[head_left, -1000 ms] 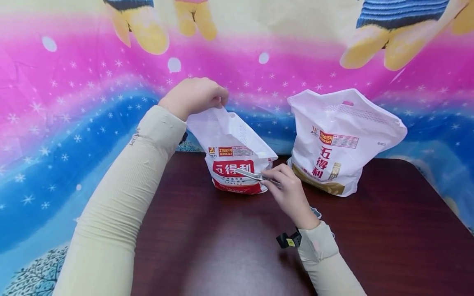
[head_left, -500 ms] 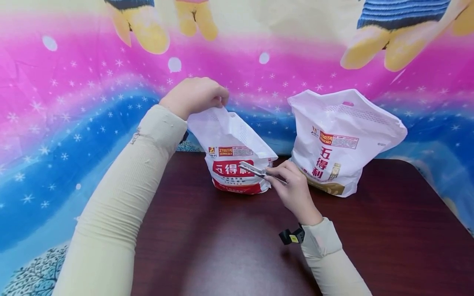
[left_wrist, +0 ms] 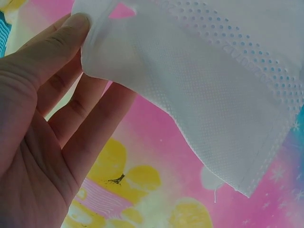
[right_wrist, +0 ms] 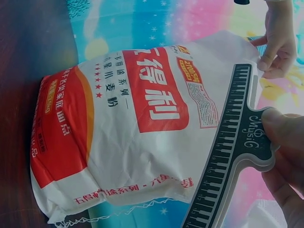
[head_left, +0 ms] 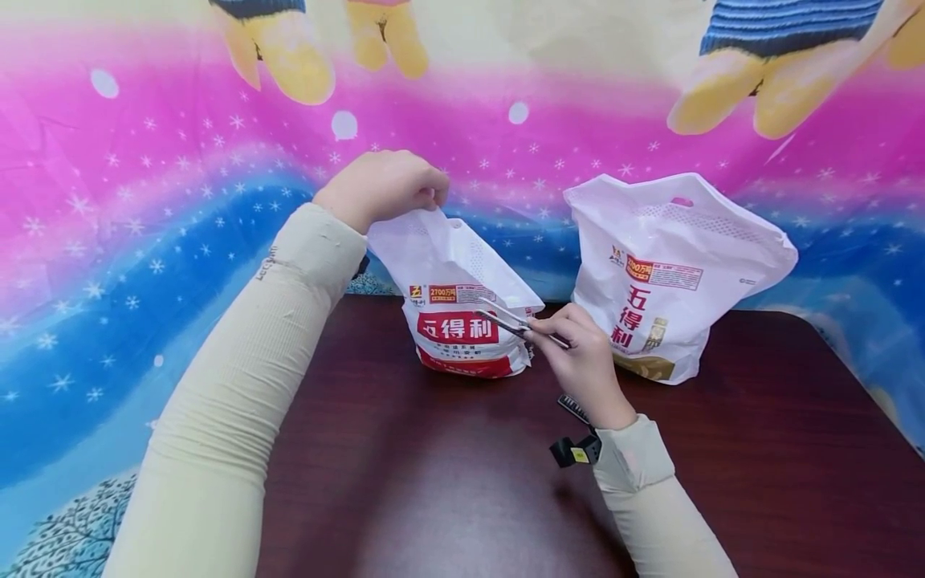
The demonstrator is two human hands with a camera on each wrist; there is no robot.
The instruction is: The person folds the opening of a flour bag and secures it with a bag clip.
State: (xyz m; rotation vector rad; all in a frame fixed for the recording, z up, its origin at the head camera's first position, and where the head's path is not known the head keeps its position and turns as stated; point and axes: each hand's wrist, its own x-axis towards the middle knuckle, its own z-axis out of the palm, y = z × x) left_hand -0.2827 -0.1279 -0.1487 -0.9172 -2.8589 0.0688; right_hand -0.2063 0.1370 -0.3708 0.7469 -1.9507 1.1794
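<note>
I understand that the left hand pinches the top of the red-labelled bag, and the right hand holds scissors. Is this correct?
Not quite: the right hand holds a clip printed with piano keys, not scissors; the right wrist view shows this. The left hand does pinch the top of the red-labelled bag.

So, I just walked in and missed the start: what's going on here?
A person's left hand pinches the top corner of a white bag standing on the dark table. The right hand holds a piano-key clip in front of the bag, its jaws looking slightly apart; whether it touches the bag is hard to tell. A second bag stands to the right, with neither hand holding it.
</note>
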